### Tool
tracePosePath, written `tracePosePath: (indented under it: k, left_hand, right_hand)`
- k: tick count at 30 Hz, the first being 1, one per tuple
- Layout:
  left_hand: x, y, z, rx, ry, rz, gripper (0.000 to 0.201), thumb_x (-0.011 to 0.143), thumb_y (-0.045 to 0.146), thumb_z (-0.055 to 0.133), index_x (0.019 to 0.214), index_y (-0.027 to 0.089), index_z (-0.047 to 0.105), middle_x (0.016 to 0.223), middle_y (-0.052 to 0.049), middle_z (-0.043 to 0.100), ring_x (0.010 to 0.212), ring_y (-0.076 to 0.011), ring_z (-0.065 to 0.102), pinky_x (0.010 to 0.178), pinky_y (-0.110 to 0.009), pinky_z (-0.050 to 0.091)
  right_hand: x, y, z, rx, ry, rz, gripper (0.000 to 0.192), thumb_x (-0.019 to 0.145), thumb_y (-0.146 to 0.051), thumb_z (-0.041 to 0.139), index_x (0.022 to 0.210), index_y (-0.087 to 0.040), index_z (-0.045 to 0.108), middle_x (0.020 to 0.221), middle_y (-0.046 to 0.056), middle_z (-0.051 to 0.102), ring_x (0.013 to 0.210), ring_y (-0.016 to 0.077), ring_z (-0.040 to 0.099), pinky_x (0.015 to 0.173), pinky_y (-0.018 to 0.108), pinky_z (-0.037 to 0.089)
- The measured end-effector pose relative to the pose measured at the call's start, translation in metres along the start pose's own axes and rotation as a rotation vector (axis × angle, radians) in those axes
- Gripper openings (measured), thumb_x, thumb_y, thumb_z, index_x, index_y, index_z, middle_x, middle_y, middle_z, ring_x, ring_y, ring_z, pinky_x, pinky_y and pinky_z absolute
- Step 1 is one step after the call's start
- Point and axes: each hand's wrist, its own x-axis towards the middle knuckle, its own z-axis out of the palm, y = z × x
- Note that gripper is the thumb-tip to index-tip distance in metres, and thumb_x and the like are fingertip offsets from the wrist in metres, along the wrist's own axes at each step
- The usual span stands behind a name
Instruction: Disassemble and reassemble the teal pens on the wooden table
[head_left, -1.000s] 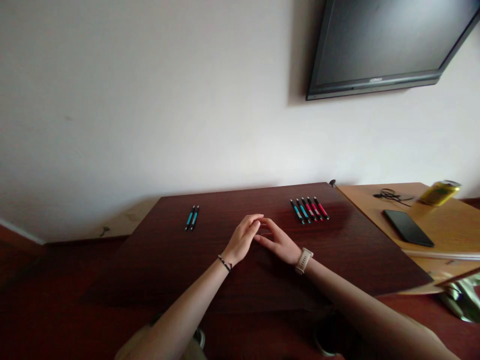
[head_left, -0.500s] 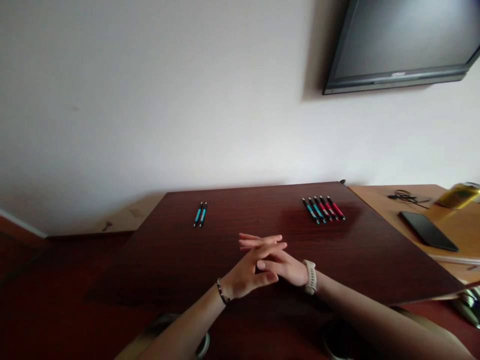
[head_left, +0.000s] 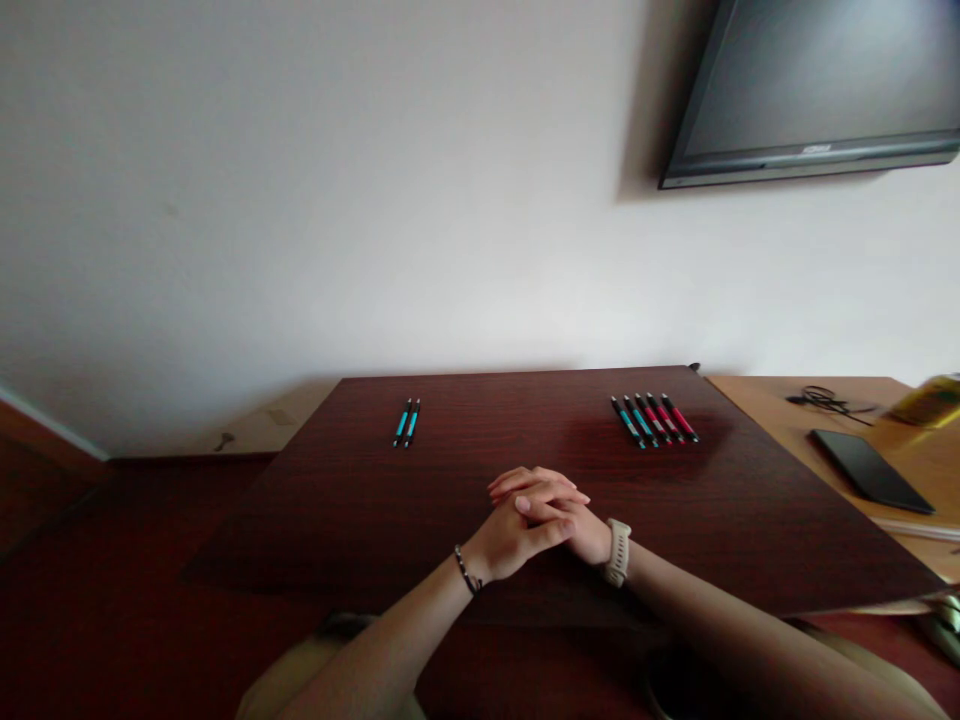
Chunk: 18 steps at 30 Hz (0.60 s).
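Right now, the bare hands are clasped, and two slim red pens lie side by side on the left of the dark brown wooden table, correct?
The colour is wrong: the head view shows two slim turquoise-and-black pens there. The rest holds: bare left hand and bare right hand clasped, pens side by side.

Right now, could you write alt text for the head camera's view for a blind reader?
A person's bare left hand and right hand clasp each other over a dark reddish wooden table. Beyond them lie two slim turquoise-and-black pens at left and five slim turquoise or red pens at right. A black flat television hangs upper right.
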Motion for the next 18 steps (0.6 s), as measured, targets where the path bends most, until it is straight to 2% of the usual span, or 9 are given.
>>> tracePosePath:
  k: [6,8,10,13,14,16,17,18]
  left_hand:
    - [0.011,-0.006,0.002,0.024,-0.001,0.024,0.039,0.097,0.046,0.062,0.127,0.023,0.073,0.135,-0.011,0.062,0.132,-0.0316,0.055,0.115,-0.046,0.044]
    - [0.014,-0.007,0.001,0.027,-0.019,0.049,0.045,0.095,0.05,0.066,0.133,0.025,0.069,0.139,-0.011,0.061,0.134,-0.0329,0.054,0.116,-0.05,0.043]
    - [0.016,-0.007,-0.002,0.052,-0.052,0.063,0.061,0.092,0.052,0.071,0.147,0.029,0.057,0.149,-0.012,0.055,0.14,-0.0343,0.051,0.118,-0.053,0.041]
    - [0.017,-0.007,-0.01,0.154,-0.065,0.038,0.098,0.085,0.056,0.079,0.165,0.035,0.027,0.17,-0.014,0.028,0.154,-0.0393,0.032,0.121,-0.058,0.039]
    - [0.018,-0.008,-0.014,0.206,-0.025,0.02,0.106,0.084,0.056,0.08,0.167,0.036,0.018,0.173,-0.015,0.019,0.158,-0.0401,0.023,0.122,-0.059,0.037]
    - [0.018,-0.008,-0.022,0.319,0.128,0.006,0.104,0.09,0.052,0.074,0.168,0.035,0.007,0.174,-0.015,0.013,0.161,-0.0376,0.014,0.124,-0.06,0.032]
    - [0.018,-0.007,-0.025,0.389,0.205,0.017,0.096,0.095,0.048,0.069,0.168,0.034,0.009,0.174,-0.015,0.015,0.161,-0.036,0.016,0.126,-0.059,0.029]
    - [0.018,-0.005,-0.026,0.471,0.23,0.042,0.089,0.096,0.045,0.069,0.167,0.033,0.017,0.173,-0.014,0.019,0.16,-0.0357,0.019,0.128,-0.059,0.025]
  right_hand:
    - [-0.002,0.004,-0.005,-0.069,0.049,0.011,0.032,0.103,-0.05,0.048,0.121,-0.036,0.07,0.13,0.006,0.068,0.132,0.0278,0.061,0.115,0.047,0.047]
    - [-0.003,0.003,-0.006,-0.082,0.046,0.012,0.037,0.104,-0.05,0.049,0.132,-0.033,0.066,0.14,0.008,0.063,0.133,0.0285,0.06,0.114,0.046,0.048]
    - [-0.005,0.002,-0.009,-0.134,0.033,0.012,0.052,0.104,-0.05,0.051,0.152,-0.029,0.05,0.155,0.012,0.052,0.138,0.0309,0.055,0.115,0.05,0.047]
    - [-0.003,0.002,-0.019,-0.307,0.017,-0.008,0.075,0.104,-0.048,0.053,0.167,-0.025,0.019,0.168,0.017,0.032,0.151,0.0343,0.04,0.121,0.056,0.04]
    - [-0.001,0.002,-0.023,-0.352,0.02,-0.007,0.079,0.105,-0.046,0.053,0.168,-0.025,0.012,0.17,0.017,0.027,0.151,0.0341,0.04,0.12,0.056,0.042]
    - [0.003,0.005,-0.033,-0.418,0.023,-0.02,0.078,0.105,-0.04,0.052,0.168,-0.026,0.009,0.17,0.018,0.027,0.144,0.0325,0.049,0.112,0.052,0.051]
    - [0.004,0.007,-0.036,-0.471,0.004,-0.052,0.075,0.103,-0.037,0.054,0.167,-0.026,0.017,0.169,0.017,0.029,0.142,0.0321,0.052,0.112,0.052,0.052]
    - [0.005,0.011,-0.037,-0.538,-0.043,-0.09,0.07,0.1,-0.033,0.058,0.164,-0.026,0.03,0.167,0.016,0.033,0.145,0.0331,0.049,0.115,0.054,0.048]
